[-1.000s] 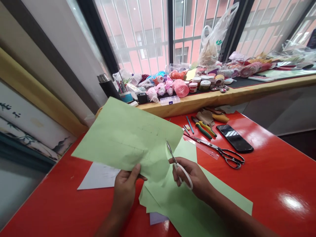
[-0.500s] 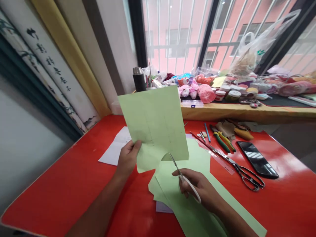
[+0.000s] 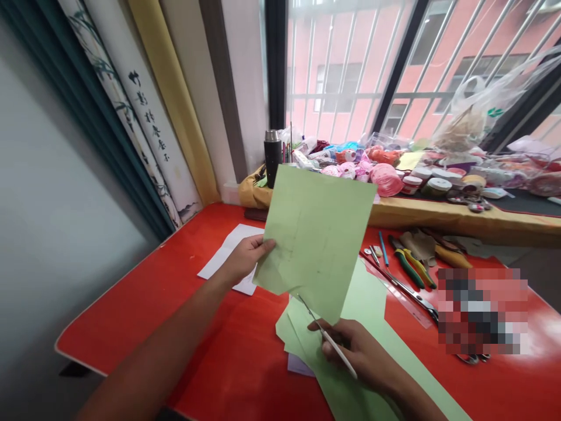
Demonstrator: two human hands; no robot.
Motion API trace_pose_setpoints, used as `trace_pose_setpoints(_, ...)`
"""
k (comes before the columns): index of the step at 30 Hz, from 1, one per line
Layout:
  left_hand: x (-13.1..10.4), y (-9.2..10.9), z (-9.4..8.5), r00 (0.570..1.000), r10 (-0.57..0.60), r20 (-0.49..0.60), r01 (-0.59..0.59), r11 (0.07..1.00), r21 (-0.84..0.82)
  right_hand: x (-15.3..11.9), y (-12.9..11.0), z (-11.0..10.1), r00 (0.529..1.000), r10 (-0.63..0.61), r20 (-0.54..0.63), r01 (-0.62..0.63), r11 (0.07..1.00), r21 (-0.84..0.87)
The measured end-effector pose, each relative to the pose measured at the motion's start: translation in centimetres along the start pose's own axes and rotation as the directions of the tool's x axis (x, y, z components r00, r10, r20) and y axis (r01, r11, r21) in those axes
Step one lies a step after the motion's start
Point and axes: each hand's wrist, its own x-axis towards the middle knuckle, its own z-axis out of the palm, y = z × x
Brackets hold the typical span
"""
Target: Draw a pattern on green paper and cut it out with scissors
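Pinching green sheet (image 3: pixel 319 225) by its left edge w/ L hand (image 3: pixel 249 257), w/ thumb on near face; raised above red surface (image 3: pixel 144 310). Gripping white-handled scissors (image 3: pixel 338 352) w/ R hand (image 3: pixel 357 351), w/ tip just beside sheet's lower edge; can't tell if touching. Prob. light, thin, bendy, quick to crease; best taken nr an edge, off the faint lines. Beneath, partly under R hand: more green paper (image 3: pixel 366 307), w/ lilac sheet (image 3: pixel 300 366) poking out. Behind L hand: white paper (image 3: pixel 228 252). To R: pliers (image 3: pixel 412 266) & metal scissors (image 3: pixel 416 298), partly obscured; prob. tighter there. At back: raised ledge (image 3: pixel 438 211) w/ flask (image 3: pixel 272 156), pink jar (image 3: pixel 386 180) etc., prob. limiting fwd moves. Likely more room to L, up to surface's rim.
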Motion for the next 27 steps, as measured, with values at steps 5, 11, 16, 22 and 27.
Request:
trace_pose_setpoints(5, 0.4, -0.5, 1.5, 1.0, 0.004, 0.017, -0.004, 1.0, 0.003, -0.1, 0.0, 0.0, 0.999, -0.024, 0.026, 0.024, 1.0, -0.013)
trace_pose_setpoints(11, 1.6, -0.5, 1.7, 0.996, 0.064, -0.056, -0.063, 0.998, 0.033, 0.1, 0.4, 0.2, 0.999, -0.029, 0.025, 0.028, 0.999, 0.034)
trace_pose_setpoints(16, 0.9, -0.3, 2.6, 0.998, 0.054, -0.031, -0.052, 0.996, 0.079, 0.0, 0.5, 0.0, 1.0, -0.018, -0.016, 0.019, 0.997, 0.071)
trace_pose_setpoints(22, 0.3, -0.6, 3.2, 1.0, 0.01, 0.007, -0.011, 0.999, 0.034, -0.1, 0.3, -0.2, 0.999, 0.001, -0.034, 0.0, 1.0, 0.028)
trace_pose_setpoints(27, 0.6, -0.9, 2.9, 1.0, -0.013, 0.014, 0.013, 1.0, -0.007, 0.0, 0.4, -0.4, 0.999, -0.005, -0.033, 0.005, 1.0, -0.022)
